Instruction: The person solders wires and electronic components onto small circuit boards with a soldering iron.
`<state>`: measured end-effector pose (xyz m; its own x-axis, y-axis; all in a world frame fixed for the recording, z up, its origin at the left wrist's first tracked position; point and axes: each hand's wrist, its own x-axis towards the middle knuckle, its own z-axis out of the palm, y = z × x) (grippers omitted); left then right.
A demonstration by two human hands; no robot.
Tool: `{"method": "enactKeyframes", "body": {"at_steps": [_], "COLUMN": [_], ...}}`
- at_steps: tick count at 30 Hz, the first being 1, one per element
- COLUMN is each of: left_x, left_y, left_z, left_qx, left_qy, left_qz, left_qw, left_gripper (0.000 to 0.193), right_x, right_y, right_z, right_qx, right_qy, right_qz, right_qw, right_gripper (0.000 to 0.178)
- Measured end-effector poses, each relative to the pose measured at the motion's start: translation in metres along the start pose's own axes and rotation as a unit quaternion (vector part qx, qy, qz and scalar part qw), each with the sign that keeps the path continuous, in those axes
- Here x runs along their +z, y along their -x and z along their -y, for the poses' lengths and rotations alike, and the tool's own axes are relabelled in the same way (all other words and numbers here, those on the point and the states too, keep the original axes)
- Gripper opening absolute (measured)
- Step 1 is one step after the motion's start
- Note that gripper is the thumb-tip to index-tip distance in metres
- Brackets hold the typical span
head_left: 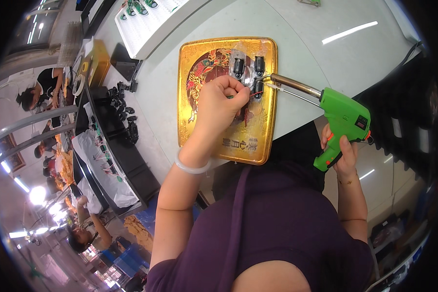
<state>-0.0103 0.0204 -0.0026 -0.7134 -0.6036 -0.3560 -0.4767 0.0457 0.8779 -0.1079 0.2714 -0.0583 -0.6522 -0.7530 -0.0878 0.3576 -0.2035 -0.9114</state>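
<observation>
Pale table (299,63), white tray (168,20) at eleven o'clock, black bin (137,170) at nine, left fingers (239,100) pinching red wire (257,93) over gold tin (255,134), right fingers (346,147) round soldering gun (344,114)

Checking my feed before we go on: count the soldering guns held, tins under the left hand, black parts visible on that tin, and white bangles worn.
Green soldering gun: 1
Gold tin: 1
Black parts visible on it: 3
White bangle: 1
Total: 6
</observation>
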Motion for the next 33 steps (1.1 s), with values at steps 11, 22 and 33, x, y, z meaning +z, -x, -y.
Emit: {"method": "enactKeyframes", "body": {"at_steps": [11,22,33], "left_x": [-0.0008,-0.0019,-0.0023], "left_y": [0.0000,-0.0004,-0.0008], "left_z": [0.0007,0.0003,0.0053], "left_qx": [0.005,-0.008,-0.003], "left_qy": [0.000,0.006,0.021], "left_qz": [0.000,-0.001,0.001], "left_qw": [1.000,1.000,1.000], "left_gripper": [0.009,0.010,0.010], "right_x": [-0.0017,0.0010,-0.0010], "right_y": [-0.0014,-0.0034,-0.0029], "right_z": [-0.0024,0.0008,-0.0001], "right_qx": [-0.052,-0.036,-0.026], "right_qy": [-0.044,-0.081,-0.097], "right_qz": [0.020,0.008,0.010], "right_qw": [0.997,0.996,0.995], "right_gripper": [0.054,0.059,0.058]}}
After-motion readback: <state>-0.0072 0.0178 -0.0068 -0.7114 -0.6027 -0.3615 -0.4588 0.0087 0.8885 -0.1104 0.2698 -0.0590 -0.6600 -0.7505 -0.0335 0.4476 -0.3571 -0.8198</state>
